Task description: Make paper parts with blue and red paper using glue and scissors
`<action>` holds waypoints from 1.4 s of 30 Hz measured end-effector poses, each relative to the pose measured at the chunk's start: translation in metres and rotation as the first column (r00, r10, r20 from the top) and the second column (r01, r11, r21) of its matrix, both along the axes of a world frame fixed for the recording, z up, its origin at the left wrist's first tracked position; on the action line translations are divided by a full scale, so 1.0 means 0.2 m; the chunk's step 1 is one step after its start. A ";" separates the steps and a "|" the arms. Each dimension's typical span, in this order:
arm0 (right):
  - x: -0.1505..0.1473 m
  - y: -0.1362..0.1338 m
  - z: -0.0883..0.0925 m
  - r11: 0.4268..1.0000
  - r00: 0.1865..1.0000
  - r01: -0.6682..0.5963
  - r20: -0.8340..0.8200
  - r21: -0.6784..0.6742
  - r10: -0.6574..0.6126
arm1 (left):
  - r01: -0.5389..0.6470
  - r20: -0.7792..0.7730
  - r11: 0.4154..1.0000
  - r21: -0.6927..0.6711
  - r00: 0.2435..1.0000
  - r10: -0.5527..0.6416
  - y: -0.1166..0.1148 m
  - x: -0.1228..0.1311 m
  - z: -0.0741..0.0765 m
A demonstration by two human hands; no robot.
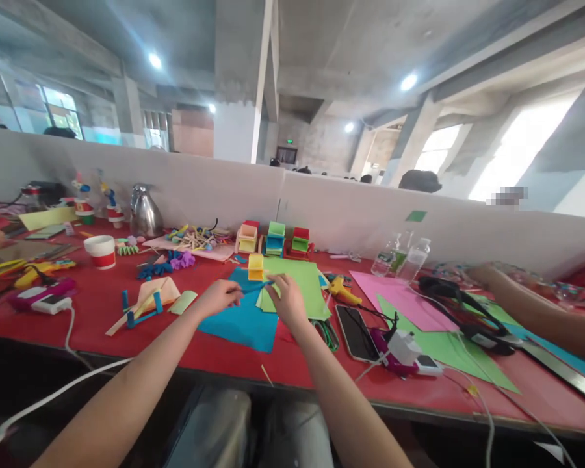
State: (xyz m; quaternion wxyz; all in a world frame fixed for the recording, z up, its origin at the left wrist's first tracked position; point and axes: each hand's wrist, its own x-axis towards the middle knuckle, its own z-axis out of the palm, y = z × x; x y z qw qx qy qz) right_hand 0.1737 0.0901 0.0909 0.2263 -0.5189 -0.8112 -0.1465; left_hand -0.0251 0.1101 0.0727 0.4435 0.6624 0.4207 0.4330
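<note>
While the red table [97,300] runs the whole width of the room below a pale partition [346,214], the person seated at it has both forearms stretched out over the paper at its middle. A blue sheet [244,322] lies flat right under the hands, and a green sheet [303,281] overlaps its edge at about two o'clock. Farther off at three o'clock lie a pink sheet [400,296] and, beyond it, another person's forearm [531,312] resting on the table.

The left hand [219,298] sits over the blue sheet's upper edge with its fingers closed together, pinching one end of a thin blue strip [256,286]. The right hand [287,300] is just beside it at three o'clock, back upward, fingertips down on the strip's other end; whether it pinches or only presses there, I cannot tell. The strip spans the small gap between the two hands.

A dark phone [355,333] lies face up at four o'clock from the right hand. A metal kettle [145,211] stands by the partition at ten o'clock, a red and white cup [101,251] below it. A small yellow paper box [256,266] sits at twelve o'clock, just above the strip.
</note>
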 end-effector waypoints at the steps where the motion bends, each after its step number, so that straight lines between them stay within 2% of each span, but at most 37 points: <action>1: -0.03 0.04 0.00 0.999 0.999 0.044 -0.031 0.010 -0.043 | -0.048 0.068 0.998 -0.032 0.996 0.050 0.05 -0.04 0.01; 2: -0.06 0.09 -0.01 0.998 0.996 0.069 -0.049 0.008 -0.068 | -0.087 0.138 0.994 -0.066 0.986 0.095 0.10 -0.08 0.02; 4: -0.16 0.17 -0.07 0.999 0.999 0.036 -0.040 -0.030 -0.037 | -0.156 0.270 0.979 -0.134 0.944 0.188 0.21 -0.14 0.02; 7: -0.32 0.28 -0.18 0.984 0.987 -0.144 0.054 -0.107 0.150 | -0.243 0.395 0.946 -0.216 0.864 0.312 0.38 -0.15 0.02; 10: -0.44 0.35 -0.28 0.937 0.924 -0.298 0.193 -0.181 0.331 | -0.293 0.431 0.918 -0.269 0.815 0.387 0.51 -0.08 0.00; 13: -0.45 0.38 -0.34 0.912 0.868 -0.362 0.288 -0.192 0.405 | -0.298 0.424 0.910 -0.288 0.813 0.400 0.58 -0.05 -0.04; 15: -0.41 0.39 -0.34 0.902 0.848 -0.388 0.309 -0.188 0.429 | -0.290 0.409 0.915 -0.280 0.826 0.387 0.60 -0.07 -0.09; 17: -0.37 0.39 -0.31 0.908 0.858 -0.376 0.299 -0.187 0.417 | -0.276 0.393 0.922 -0.273 0.842 0.369 0.62 -0.12 -0.12; 20: -0.28 0.38 -0.21 0.925 0.928 -0.337 0.106 -0.174 0.358 | -0.250 0.356 0.927 -0.280 0.870 0.342 0.62 -0.17 -0.15; 22: -0.21 0.39 -0.14 0.952 0.956 -0.290 -0.084 -0.099 0.282 | -0.194 0.323 0.936 -0.294 0.902 0.288 0.61 -0.15 -0.16; 25: -0.14 0.40 -0.09 0.975 0.941 -0.219 -0.260 0.017 0.216 | -0.091 0.297 0.951 -0.295 0.938 0.181 0.56 -0.05 -0.17; 28: -0.11 0.40 -0.10 0.983 0.916 -0.175 -0.355 0.064 0.186 | -0.031 0.298 0.966 -0.255 0.948 0.109 0.50 0.06 -0.15; 31: -0.11 0.40 -0.12 0.978 0.892 -0.193 -0.401 0.074 0.206 | -0.020 0.304 0.978 -0.210 0.949 0.085 0.46 0.12 -0.15; 37: -0.11 0.41 -0.15 0.958 0.850 -0.276 -0.484 -0.074 0.208 | -0.048 0.299 0.978 -0.203 0.948 0.109 0.40 0.16 -0.19; 42: -0.12 0.42 -0.16 0.948 0.826 -0.285 -0.539 -0.145 0.166 | -0.094 0.322 0.967 -0.236 0.931 0.169 0.38 0.18 -0.19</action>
